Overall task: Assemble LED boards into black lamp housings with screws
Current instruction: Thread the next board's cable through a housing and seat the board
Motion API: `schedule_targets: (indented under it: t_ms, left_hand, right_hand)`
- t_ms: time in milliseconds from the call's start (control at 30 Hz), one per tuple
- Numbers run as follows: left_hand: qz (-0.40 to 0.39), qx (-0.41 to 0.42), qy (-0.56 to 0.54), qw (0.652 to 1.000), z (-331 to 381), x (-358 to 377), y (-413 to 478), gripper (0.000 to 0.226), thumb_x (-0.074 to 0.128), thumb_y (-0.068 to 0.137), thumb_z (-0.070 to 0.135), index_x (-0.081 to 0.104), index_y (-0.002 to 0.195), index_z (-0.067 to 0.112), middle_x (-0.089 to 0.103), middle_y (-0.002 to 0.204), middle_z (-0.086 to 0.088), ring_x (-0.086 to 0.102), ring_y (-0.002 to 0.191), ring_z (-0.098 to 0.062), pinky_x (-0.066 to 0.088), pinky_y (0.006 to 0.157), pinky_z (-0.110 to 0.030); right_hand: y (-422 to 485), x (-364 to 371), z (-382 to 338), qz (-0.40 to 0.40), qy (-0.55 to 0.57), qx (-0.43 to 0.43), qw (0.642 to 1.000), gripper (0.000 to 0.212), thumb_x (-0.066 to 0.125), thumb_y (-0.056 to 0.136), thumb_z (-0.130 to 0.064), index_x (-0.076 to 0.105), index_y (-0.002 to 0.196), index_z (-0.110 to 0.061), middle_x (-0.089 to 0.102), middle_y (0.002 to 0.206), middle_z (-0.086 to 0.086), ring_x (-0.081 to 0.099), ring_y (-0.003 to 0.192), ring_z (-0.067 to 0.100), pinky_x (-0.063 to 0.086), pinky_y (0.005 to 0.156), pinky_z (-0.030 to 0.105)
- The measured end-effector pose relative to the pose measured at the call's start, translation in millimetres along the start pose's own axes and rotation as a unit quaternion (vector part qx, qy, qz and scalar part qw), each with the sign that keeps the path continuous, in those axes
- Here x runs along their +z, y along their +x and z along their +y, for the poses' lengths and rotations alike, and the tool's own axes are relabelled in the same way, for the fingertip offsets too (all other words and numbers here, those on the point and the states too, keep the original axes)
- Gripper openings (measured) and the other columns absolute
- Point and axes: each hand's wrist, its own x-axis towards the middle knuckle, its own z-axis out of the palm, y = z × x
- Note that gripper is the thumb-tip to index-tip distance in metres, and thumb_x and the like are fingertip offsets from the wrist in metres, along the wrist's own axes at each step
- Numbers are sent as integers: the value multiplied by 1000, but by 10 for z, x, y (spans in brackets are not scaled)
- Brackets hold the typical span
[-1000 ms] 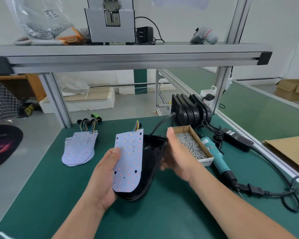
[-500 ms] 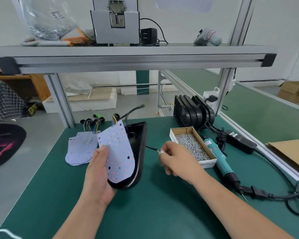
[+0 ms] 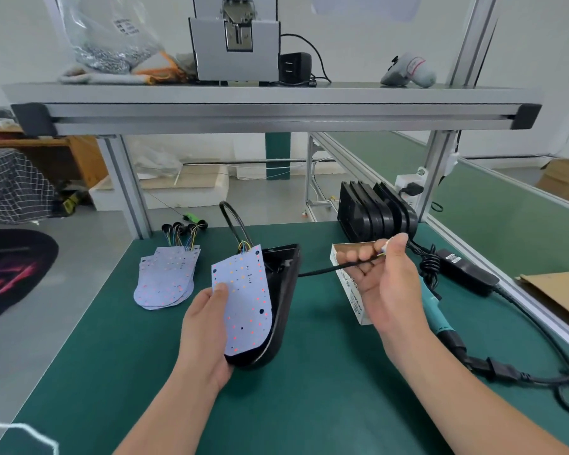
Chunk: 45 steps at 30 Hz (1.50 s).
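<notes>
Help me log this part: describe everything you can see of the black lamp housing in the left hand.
The black lamp housing is a glossy, plastic-looking shell, squared at the top and rounded at the bottom. The left hand holds it upright, rounded end down, with the LED board leaning out of its open face. A black cable runs from its side to the right hand.

Both forearms are extended from 6 o'clock. The left hand (image 3: pixel 207 326) is shown palm up, with the thumb laid on the LED board (image 3: pixel 243 297) that it clasps. The right hand (image 3: pixel 385 284) is raised at its 3 o'clock, palm turned back, with the fingers curled round a black cable (image 3: pixel 319 271).
</notes>
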Motion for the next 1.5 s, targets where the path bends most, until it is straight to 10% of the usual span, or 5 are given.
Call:
schedule_targets:
  t_ms: [233, 467, 600, 867, 1500]
  left_hand:
    - [-72, -78, -101, 989, 76, -78, -24, 33, 67, 100, 41, 80, 117, 16, 80, 112, -6, 79, 83, -30, 64, 66, -45]
    - [-98, -36, -129, 986, 140, -101, 6, 31, 69, 95, 46, 85, 110, 25, 81, 108, -5, 80, 91, -28, 65, 79, -45]
    - [-76, -13, -154, 985, 202, -157, 3, 33, 70, 96, 47, 83, 116, 24, 80, 112, -3, 79, 94, -29, 61, 93, -50]
    - [-50, -40, -127, 990, 181, -123, -27, 27, 70, 94, 41, 80, 105, 20, 74, 80, -1, 74, 64, -26, 62, 64, -37]
    - [-93, -17, -199, 975, 214, -183, 15, 34, 66, 97, 36, 82, 114, 12, 74, 96, -8, 73, 70, -23, 57, 54, -29]
  right_hand:
    - [-99, 51, 107, -86, -330, -39, 939, 25, 64, 101, -42, 61, 84, -23, 54, 71, -3, 42, 57, 12, 41, 54, 31]
    - [-353, 171, 190, -287, -674, 88, 675, 57, 71, 77, -72, 69, 125, -42, 77, 97, -14, 68, 85, 0, 55, 77, 28]
    - [-337, 191, 159, -300, -745, 32, 595, 27, 67, 84, -46, 60, 80, -21, 63, 66, -1, 58, 63, 18, 46, 58, 37]
    - [-281, 239, 262, -29, -247, 159, 956, 22, 39, 100, 8, 56, 101, -6, 69, 81, 18, 66, 65, 28, 54, 53, 31]
    - [-65, 33, -32, 108, -152, 42, 982, 11, 77, 79, -27, 67, 82, -22, 58, 68, 0, 57, 53, 10, 51, 51, 25]
